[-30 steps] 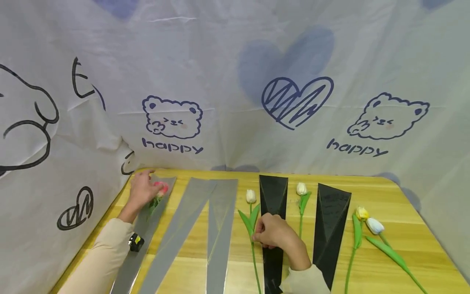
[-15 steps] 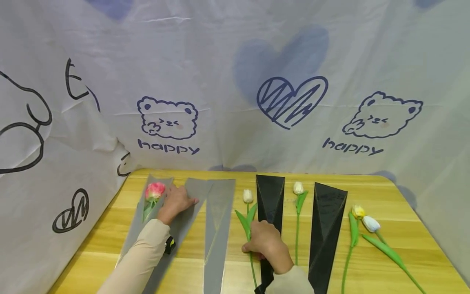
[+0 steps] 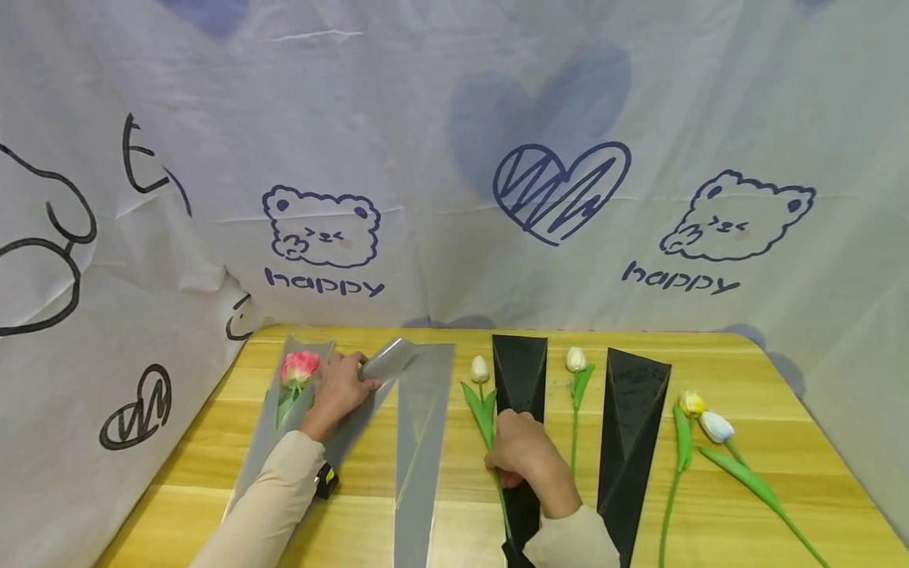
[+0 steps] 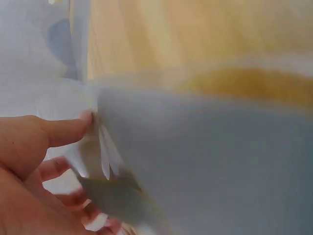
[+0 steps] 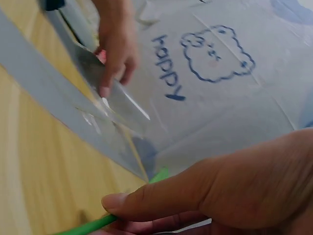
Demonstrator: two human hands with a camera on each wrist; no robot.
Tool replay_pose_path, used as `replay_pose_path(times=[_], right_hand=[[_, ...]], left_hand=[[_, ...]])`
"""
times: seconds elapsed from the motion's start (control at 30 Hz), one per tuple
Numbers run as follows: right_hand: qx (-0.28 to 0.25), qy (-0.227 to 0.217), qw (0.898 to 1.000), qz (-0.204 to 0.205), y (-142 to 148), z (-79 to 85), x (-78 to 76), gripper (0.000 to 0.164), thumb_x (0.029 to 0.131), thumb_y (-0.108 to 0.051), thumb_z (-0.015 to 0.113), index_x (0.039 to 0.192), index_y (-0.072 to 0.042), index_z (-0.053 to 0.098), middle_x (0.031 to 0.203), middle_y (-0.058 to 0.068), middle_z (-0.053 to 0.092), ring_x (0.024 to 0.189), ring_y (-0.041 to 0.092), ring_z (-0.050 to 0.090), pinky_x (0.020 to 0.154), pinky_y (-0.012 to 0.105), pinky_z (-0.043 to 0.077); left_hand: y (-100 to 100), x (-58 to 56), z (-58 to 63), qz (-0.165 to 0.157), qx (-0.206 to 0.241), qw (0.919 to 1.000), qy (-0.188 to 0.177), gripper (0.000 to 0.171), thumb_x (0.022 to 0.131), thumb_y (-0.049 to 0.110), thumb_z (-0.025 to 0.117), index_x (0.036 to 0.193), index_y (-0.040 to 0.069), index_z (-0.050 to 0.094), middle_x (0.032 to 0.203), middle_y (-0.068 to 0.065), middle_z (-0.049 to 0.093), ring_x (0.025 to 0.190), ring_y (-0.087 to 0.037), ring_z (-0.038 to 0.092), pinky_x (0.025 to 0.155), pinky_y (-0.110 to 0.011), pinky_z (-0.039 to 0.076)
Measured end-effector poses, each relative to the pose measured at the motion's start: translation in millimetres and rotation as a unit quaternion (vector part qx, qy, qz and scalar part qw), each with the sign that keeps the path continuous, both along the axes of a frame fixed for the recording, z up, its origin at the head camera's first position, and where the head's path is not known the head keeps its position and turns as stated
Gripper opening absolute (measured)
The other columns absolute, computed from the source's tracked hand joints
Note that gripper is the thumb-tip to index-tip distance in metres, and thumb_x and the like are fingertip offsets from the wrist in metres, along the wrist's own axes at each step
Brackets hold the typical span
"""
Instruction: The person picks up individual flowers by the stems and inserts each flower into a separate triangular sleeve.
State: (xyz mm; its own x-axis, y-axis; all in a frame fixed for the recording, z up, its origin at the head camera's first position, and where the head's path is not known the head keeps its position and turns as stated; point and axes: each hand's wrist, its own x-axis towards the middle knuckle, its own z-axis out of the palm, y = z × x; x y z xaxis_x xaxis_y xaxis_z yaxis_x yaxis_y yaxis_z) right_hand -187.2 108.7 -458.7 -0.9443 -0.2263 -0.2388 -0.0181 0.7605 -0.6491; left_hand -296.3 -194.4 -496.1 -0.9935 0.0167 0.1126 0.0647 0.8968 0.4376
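My left hand (image 3: 342, 390) pinches the upper end of a grey translucent flower sleeve (image 3: 389, 359), which bends and curls up off the table. In the left wrist view the thumb lies on the near face of the sleeve (image 4: 210, 161), with fingers at its edge. A white tulip (image 3: 480, 369) has its green stem (image 5: 90, 226) held between the thumb and fingers of my right hand (image 3: 527, 454), over a black sleeve (image 3: 521, 367). To the left, a pink flower (image 3: 300, 367) lies inside another grey sleeve (image 3: 252, 465).
A flat grey sleeve (image 3: 419, 450) lies between the hands. Right of them are a second white tulip (image 3: 576, 360), another black sleeve (image 3: 634, 426), a yellow tulip (image 3: 690, 404) and a bluish-white tulip (image 3: 717, 427). A printed cloth (image 3: 440, 173) hangs behind the wooden table (image 3: 767, 394).
My left hand has left the pink flower, moved right to the neighbouring grey sleeve and lifted its top. My right hand has taken the white tulip's stem and shifted slightly.
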Motion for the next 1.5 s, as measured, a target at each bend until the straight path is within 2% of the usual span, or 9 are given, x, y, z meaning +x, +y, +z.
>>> replay_pose_path(times=[0.13,0.2,0.27,0.4,0.53,0.63,0.83,1.27,1.5], right_hand=[[-0.05,-0.012,0.999,-0.019,14,5.8,-1.8,0.027,0.089,0.003,0.074,0.063,0.002,0.065,0.053,0.009,0.062,0.045,0.02,0.063,0.048,0.031,0.056],[-0.06,-0.006,0.998,-0.029,21,7.6,-2.9,0.025,0.091,0.002,0.074,0.067,0.001,0.066,0.058,0.01,0.063,0.049,0.021,0.064,0.05,0.032,0.056],[-0.071,-0.007,0.997,-0.041,27,9.1,-4.1,0.021,0.093,0.001,0.073,0.073,0.002,0.066,0.064,0.01,0.063,0.053,0.021,0.064,0.053,0.033,0.057],[-0.088,-0.02,0.994,-0.062,38,9.3,-6.9,0.012,0.096,0.0,0.069,0.085,0.002,0.068,0.074,0.012,0.065,0.059,0.022,0.065,0.057,0.036,0.058],[-0.099,-0.025,0.992,-0.08,46,8.2,-9.8,0.008,0.098,-0.001,0.067,0.091,0.003,0.069,0.08,0.012,0.065,0.061,0.023,0.066,0.059,0.037,0.058],[-0.105,-0.019,0.991,-0.086,50,6.9,-12.2,0.007,0.099,-0.001,0.065,0.095,0.003,0.069,0.082,0.013,0.065,0.061,0.023,0.067,0.059,0.037,0.058],[-0.116,0.005,0.988,-0.104,54,8.5,-20.0,0.01,0.101,-0.004,0.064,0.104,0.004,0.069,0.083,0.01,0.066,0.066,0.019,0.069,0.062,0.038,0.06],[-0.174,0.046,0.981,-0.073,73,41.3,-39.3,0.023,0.101,-0.003,0.06,0.12,0.01,0.063,0.102,0.019,0.065,0.088,0.034,0.072,0.074,0.044,0.061],[-0.215,0.112,0.965,-0.102,90,39.4,-36.0,0.026,0.101,-0.007,0.064,0.122,0.009,0.063,0.106,0.02,0.065,0.091,0.034,0.074,0.073,0.036,0.061]], left_hand=[[0,-2.6,5.4,-0.013,0.092,0.9955,-0.014,0.034,0.086,0.014,0.081,0.114,-0.001,0.068,0.096,-0.016,0.072,0.08,-0.028,0.065,0.076,-0.044,0.051],[3,-3.8,10.4,-0.03,0.203,0.9773,-0.054,0.036,0.085,0.006,0.079,0.116,-0.008,0.067,0.095,-0.015,0.073,0.076,-0.021,0.064,0.068,-0.035,0.053],[7,-4.9,15.7,-0.045,0.332,0.9348,-0.117,0.04,0.086,0.001,0.076,0.122,-0.013,0.064,0.093,-0.013,0.072,0.076,-0.018,0.065,0.067,-0.03,0.056],[15,-4.6,22.7,-0.055,0.516,0.8198,-0.243,0.048,0.092,-0.003,0.068,0.136,-0.016,0.052,0.09,-0.009,0.072,0.077,-0.019,0.071,0.07,-0.034,0.061],[24,-0.3,22.3,-0.068,0.576,0.7624,-0.286,0.054,0.095,-0.003,0.064,0.145,-0.005,0.043,0.097,-0.009,0.071,0.084,-0.023,0.072,0.076,-0.039,0.061],[31,5.1,18.0,-0.073,0.593,0.7504,-0.284,0.059,0.095,-0.004,0.064,0.148,-0.001,0.038,0.104,-0.011,0.069,0.09,-0.025,0.071,0.08,-0.042,0.06],[45,13.0,6.3,-0.073,0.609,0.7488,-0.252,0.053,0.096,-0.002,0.066,0.144,0.001,0.043,0.105,-0.009,0.069,0.09,-0.022,0.071,0.079,-0.038,0.06],[46,19.9,-10.4,-0.099,0.646,0.7091,-0.264,0.059,0.099,0.009,0.066,0.152,0.011,0.04,0.12,-0.008,0.066,0.106,-0.024,0.066,0.093,-0.044,0.054],[55,29.4,-10.7,-0.131,0.681,0.6642,-0.28,0.052,0.104,0.0,0.055,0.151,0.012,0.038,0.126,-0.009,0.065,0.112,-0.025,0.065,0.097,-0.045,0.053]])
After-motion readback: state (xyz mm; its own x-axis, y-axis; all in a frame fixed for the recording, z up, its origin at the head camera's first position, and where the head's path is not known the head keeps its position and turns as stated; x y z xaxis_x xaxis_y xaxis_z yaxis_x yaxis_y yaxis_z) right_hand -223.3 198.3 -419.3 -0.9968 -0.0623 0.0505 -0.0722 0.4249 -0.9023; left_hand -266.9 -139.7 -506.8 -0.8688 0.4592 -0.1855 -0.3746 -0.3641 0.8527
